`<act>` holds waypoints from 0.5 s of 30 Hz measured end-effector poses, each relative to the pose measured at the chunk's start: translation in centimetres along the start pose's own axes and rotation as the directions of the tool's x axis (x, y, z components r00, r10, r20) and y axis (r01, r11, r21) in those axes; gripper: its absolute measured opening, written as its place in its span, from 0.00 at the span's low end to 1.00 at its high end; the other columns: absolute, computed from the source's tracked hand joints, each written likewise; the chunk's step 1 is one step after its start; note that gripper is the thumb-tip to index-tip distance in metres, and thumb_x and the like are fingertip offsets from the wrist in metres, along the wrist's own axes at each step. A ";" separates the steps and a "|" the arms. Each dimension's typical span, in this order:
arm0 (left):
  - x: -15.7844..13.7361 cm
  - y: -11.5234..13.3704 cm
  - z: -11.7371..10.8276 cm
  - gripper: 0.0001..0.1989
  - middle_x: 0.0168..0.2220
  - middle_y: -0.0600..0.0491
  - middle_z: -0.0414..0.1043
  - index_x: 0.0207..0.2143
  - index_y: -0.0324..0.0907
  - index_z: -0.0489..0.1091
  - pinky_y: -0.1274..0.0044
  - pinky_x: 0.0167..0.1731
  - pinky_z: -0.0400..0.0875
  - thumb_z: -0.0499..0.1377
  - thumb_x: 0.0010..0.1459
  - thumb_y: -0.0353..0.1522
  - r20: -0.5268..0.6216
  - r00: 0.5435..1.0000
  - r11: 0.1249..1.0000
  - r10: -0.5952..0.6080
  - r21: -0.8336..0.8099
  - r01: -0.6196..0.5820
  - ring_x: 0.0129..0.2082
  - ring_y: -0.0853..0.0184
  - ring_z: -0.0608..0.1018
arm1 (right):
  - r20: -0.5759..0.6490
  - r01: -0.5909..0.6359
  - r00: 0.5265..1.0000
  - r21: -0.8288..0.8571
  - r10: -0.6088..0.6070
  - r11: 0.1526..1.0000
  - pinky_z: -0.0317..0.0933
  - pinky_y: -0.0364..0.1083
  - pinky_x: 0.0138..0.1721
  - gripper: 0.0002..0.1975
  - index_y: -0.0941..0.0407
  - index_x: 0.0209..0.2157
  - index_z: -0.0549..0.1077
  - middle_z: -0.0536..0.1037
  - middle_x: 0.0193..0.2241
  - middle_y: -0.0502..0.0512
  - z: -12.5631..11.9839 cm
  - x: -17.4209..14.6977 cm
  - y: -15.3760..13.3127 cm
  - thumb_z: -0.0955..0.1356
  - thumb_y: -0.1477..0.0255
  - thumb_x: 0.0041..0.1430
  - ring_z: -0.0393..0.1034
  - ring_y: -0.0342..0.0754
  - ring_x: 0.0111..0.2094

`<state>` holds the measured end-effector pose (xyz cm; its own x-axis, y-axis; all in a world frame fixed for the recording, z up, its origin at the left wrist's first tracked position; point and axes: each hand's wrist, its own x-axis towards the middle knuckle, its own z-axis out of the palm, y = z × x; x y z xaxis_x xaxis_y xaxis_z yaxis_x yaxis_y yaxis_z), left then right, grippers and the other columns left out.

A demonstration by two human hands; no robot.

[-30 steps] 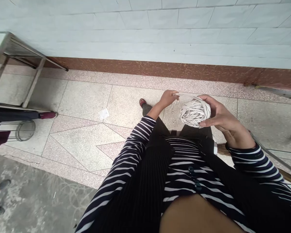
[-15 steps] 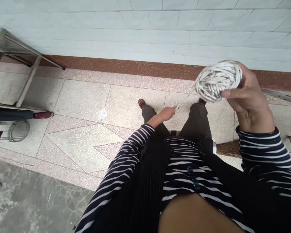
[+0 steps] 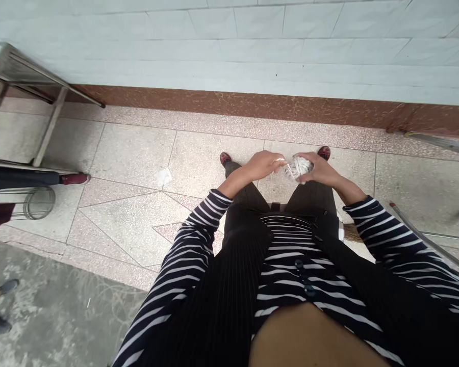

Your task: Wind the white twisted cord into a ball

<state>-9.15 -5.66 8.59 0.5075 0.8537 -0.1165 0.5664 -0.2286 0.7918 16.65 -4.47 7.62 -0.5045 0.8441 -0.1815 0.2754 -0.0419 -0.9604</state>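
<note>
A ball of white and dark-flecked yarn is held in front of my legs, low in the middle of the view. My right hand is closed around its right side, the fingers and thumb covering part of it. Just to the left, my left hand pinches the white strand that runs to the ball. The two hands are close together but apart. Blur hides exactly how the strand lies between the left fingertips.
A white tiled wall with a brown base runs ahead. At left are a metal-legged table, a person's red shoe and a wire rack. White paper lies on the floor. Metal bars stand at right.
My right hand has brought the yarn ball down and left from high on the right, close to my left hand. The left hand has risen slightly. A person's feet show more at lower left.
</note>
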 end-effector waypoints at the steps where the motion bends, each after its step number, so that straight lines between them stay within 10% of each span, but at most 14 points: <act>1: 0.5 -0.3 -0.3 0.22 0.31 0.51 0.80 0.27 0.41 0.76 0.73 0.46 0.71 0.58 0.75 0.41 -0.005 1.000 0.998 -0.013 -0.055 0.012 0.34 0.65 0.80 | 0.033 -0.024 0.999 0.022 0.023 0.999 0.72 0.63 0.63 0.23 0.57 0.60 0.76 0.75 0.62 0.63 0.6 -0.6 -0.2 0.76 0.60 0.71 0.73 0.59 0.62; 5: 2.3 -2.1 0.7 0.22 0.29 0.50 0.82 0.24 0.40 0.77 0.74 0.47 0.74 0.63 0.70 0.42 0.002 0.999 0.934 -0.045 -0.355 0.042 0.35 0.66 0.82 | 0.125 -0.087 0.990 0.120 0.072 0.989 0.74 0.61 0.61 0.25 0.57 0.61 0.76 0.78 0.60 0.62 1.5 -2.2 -1.3 0.74 0.56 0.72 0.76 0.57 0.58; 9: 3.0 -4.1 3.2 0.17 0.31 0.49 0.83 0.30 0.39 0.80 0.73 0.49 0.76 0.65 0.68 0.41 -0.051 0.986 0.833 -0.159 -0.543 0.106 0.36 0.66 0.83 | 0.168 -0.122 0.983 0.271 0.078 0.955 0.72 0.60 0.63 0.49 0.48 0.64 0.75 0.79 0.61 0.58 0.9 -3.3 -2.6 0.85 0.49 0.42 0.74 0.64 0.64; 15: 2.7 -6.2 4.8 0.20 0.33 0.49 0.85 0.37 0.38 0.80 0.73 0.50 0.75 0.59 0.74 0.45 0.048 0.982 0.851 -0.182 -0.493 0.181 0.38 0.65 0.85 | 0.027 -0.085 0.996 0.561 0.085 0.823 0.68 0.64 0.67 0.62 0.43 0.68 0.72 0.79 0.61 0.58 -0.5 -5.5 -5.8 0.87 0.57 0.26 0.72 0.70 0.66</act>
<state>-8.14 -4.22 0.50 0.4267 0.8576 -0.2870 0.2544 0.1907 0.9481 18.21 -8.65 14.29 -0.5010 0.8231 -0.2675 -0.1896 -0.4060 -0.8940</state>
